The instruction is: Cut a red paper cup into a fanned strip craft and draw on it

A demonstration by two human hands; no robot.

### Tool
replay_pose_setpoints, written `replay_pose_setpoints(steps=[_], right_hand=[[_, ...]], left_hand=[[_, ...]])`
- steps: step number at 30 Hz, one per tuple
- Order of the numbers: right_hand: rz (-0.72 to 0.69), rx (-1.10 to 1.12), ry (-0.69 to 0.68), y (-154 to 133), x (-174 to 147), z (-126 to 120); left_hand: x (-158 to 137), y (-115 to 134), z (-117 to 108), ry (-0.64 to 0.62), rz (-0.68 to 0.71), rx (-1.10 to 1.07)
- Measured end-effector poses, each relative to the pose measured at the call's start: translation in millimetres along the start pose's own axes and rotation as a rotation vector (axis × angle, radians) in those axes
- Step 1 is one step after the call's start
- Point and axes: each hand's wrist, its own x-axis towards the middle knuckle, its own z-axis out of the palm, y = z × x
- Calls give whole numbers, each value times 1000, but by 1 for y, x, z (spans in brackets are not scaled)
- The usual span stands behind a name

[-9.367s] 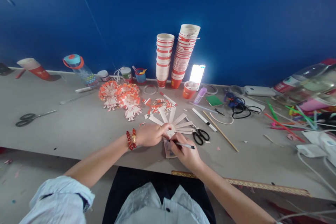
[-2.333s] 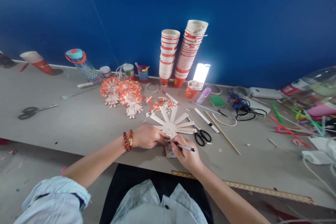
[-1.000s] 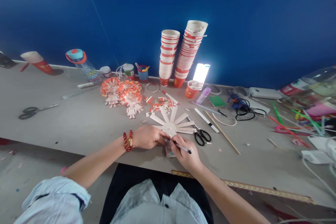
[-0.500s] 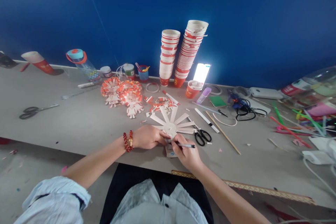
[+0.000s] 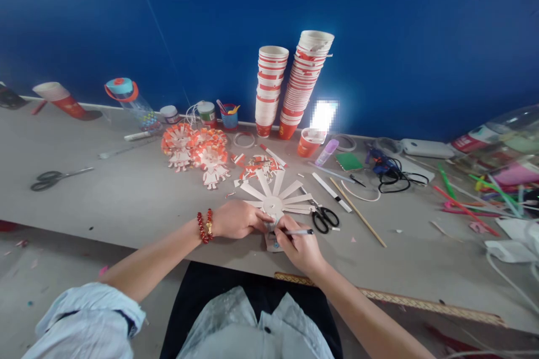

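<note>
A cut paper cup (image 5: 273, 205) lies flattened on the table, its white strips fanned out from the round base. My right hand (image 5: 300, 244) grips a pen (image 5: 301, 231) with the tip over the part of the cup closest to me. My left hand (image 5: 242, 220), with red beads at the wrist, presses its fingers on the same paper from the left. Between both hands, a small piece with blue marks (image 5: 275, 244) is partly covered. Black-handled scissors (image 5: 324, 220) lie just right of the fan.
Two tall stacks of paper cups (image 5: 272, 90) lean by the blue wall. Paper figures (image 5: 213, 165) with orange frills and red-white scraps (image 5: 261, 166) lie behind the fan. A wooden stick (image 5: 357, 213), glue stick (image 5: 327, 152) and coloured straws (image 5: 467, 202) are to the right; other scissors (image 5: 59, 178) lie left.
My right hand and pen have shifted only very slightly over the paper. My left hand stays in place, and nothing else has visibly moved.
</note>
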Motion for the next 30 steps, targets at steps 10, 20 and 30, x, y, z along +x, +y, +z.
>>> replay_pose_setpoints(steps=[10, 20, 30], right_hand=[[-1, 12, -12, -2, 0, -1], [2, 33, -22, -2, 0, -1], [12, 56, -39, 0, -1, 1]], left_hand=[[-1, 0, 0, 0, -3, -6], [-1, -1, 1, 1, 9, -10], [-1, 2, -2, -6, -4, 8]])
